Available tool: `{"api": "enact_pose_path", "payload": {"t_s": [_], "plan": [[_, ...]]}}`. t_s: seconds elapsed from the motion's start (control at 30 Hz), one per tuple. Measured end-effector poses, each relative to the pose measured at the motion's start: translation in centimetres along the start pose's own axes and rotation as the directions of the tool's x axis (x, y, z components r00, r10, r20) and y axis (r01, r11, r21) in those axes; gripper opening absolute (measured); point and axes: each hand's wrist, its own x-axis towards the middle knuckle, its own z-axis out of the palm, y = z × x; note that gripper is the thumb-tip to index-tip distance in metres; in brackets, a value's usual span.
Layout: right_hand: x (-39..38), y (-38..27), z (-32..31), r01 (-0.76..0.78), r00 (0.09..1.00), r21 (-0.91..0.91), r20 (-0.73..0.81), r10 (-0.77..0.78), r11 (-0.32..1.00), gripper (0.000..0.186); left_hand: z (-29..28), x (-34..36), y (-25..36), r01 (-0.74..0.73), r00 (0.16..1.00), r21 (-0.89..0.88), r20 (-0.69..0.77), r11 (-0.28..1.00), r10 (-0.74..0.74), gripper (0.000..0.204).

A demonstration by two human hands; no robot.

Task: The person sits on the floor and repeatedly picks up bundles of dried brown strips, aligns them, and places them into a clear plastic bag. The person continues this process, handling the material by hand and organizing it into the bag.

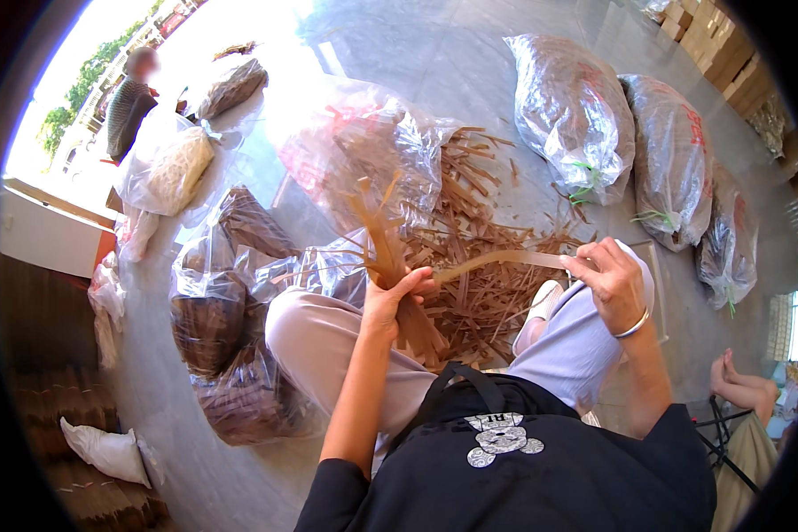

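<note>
A smooth grey concrete floor runs out to a bright open doorway at eleven o'clock, where another person stands. Tied clear plastic bags lie at one to two o'clock, more bags at nine o'clock, and stacked cartons at the far edge. A heap of loose brown strips covers the floor ahead. The left hand is closed around an upright bundle of strips. The right hand pinches one long strip, which runs toward nine o'clock to touch the bundle.
</note>
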Motion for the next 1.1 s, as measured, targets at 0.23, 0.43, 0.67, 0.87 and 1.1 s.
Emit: {"api": "enact_pose_path", "payload": {"t_s": [0.23,0.43,0.67,0.87,1.1], "plan": [[3.8,-0.3,3.6,0.495,0.851,0.084,0.156,-0.502,0.865,0.007,1.6,0.1,1.5,-0.043,0.976,0.342,0.217,0.939,-0.034,0.032],[11.0,0.9,8.6,0.574,0.819,0.157,-0.095,-0.566,0.804,0.022,1.6,2.8,2.4,0.368,0.887,0.07,0.272,0.927,-0.373,0.036],[15.5,5.8,19.8,-0.063,0.945,0.309,-0.289,0.156,0.949,0.037,-0.6,9.0,8.2,0.049,0.987,-0.059,-0.152,0.997,-0.058,0.026],[2.9,6.3,40.3,-0.675,0.464,0.198,0.863,0.2,0.711,0.039,0.2,12.1,2.1,0.075,0.949,-0.058,-0.301,0.995,-0.09,0.021],[-2.7,2.4,44.5,-0.826,0.53,0.347,0.747,0.401,0.443,0.037,0.0,15.0,-2.5,0.272,0.891,-0.051,-0.365,0.961,-0.271,0.014]]}}
